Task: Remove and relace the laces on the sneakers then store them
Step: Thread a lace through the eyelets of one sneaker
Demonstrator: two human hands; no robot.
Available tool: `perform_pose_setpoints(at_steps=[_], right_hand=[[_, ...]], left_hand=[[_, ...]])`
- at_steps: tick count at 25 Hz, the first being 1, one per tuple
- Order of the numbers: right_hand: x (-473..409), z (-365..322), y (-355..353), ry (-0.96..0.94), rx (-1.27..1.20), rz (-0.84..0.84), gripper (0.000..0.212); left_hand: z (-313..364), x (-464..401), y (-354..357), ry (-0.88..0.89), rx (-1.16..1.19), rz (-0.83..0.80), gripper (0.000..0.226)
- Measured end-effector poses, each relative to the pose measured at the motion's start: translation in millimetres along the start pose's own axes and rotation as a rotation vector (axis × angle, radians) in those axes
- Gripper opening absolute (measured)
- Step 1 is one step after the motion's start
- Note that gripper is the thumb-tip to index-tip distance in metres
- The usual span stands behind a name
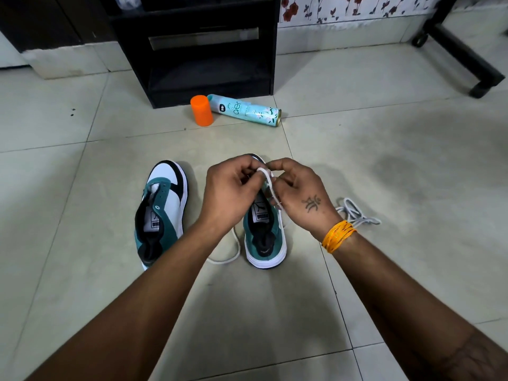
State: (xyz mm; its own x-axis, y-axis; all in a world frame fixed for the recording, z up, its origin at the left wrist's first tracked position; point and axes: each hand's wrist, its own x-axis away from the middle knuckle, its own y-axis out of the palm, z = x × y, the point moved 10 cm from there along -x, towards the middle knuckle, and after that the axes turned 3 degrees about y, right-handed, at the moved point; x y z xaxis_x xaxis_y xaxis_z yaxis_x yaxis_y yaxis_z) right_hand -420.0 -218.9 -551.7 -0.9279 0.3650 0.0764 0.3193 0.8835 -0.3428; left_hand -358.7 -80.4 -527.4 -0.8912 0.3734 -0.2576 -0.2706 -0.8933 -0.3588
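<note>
Head view: both hands meet over the right sneaker (264,237) on the tiled floor (384,160). The left hand (231,193) and right hand (299,196) pinch its white lace (268,182). The left sneaker (162,210) stands unlaced beside it; a loose lace (354,213) lies right.

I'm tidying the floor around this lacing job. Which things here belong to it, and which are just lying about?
Belongs to the job:
- left sneaker, no lace in it
- right sneaker
- white lace, pinched by left hand and right hand
- loose lace on the floor

Just lying about:
- orange cap
- spray can, on its side
- black cabinet
</note>
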Motion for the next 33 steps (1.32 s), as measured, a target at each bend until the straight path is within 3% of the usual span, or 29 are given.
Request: perform_pose_setpoints(at_steps=[3, 9, 14, 16, 19, 25, 28, 30, 33], right_hand=[[-3.8, -12.0, 14.7, -0.103, 0.040, -0.055, 0.014], [-7.4, 25.6, -6.7, -0.018, 0.267, 0.102, 0.012], [-0.9, -16.8, 13.3, -0.206, 0.076, -0.047, 0.017], [-3.2, -24.1, 9.1, -0.238, 0.079, -0.005, 0.011], [-8.0, -13.2, -1.9, -0.248, 0.281, 0.098, 0.011], [-11.5, -1.0, -12.9, -0.156, 0.520, 0.190, 0.010], [-4.4, -28.3, -3.3, -0.276, 0.462, 0.117, 0.022], [1.9, -44.5, 5.2, -0.388, 0.408, 0.095, 0.012], [-3.9, -23.8, -7.7, -0.299, 0.487, 0.216, 0.010]], left_hand=[[3.4, 0.6, -8.5, -0.023, 0.091, 0.045, 0.009], [-17.1, 4.6, -26.9, -0.085, 0.119, 0.102, 0.010], [2.0, 4.8, -15.9, -0.035, 0.126, 0.059, 0.010], [5.1, 3.4, -14.6, -0.040, 0.154, 0.065, 0.012], [1.0, 4.4, -15.6, -0.066, 0.165, 0.066, 0.020], [-8.2, 5.6, -16.7, -0.130, 0.259, 0.121, 0.012], [-6.9, 7.4, -11.9, -0.129, 0.261, 0.082, 0.016], [-6.9, 8.2, -10.5, -0.125, 0.262, 0.078, 0.013], [-8.7, 5.5, -19.4, -0.124, 0.267, 0.136, 0.006]])
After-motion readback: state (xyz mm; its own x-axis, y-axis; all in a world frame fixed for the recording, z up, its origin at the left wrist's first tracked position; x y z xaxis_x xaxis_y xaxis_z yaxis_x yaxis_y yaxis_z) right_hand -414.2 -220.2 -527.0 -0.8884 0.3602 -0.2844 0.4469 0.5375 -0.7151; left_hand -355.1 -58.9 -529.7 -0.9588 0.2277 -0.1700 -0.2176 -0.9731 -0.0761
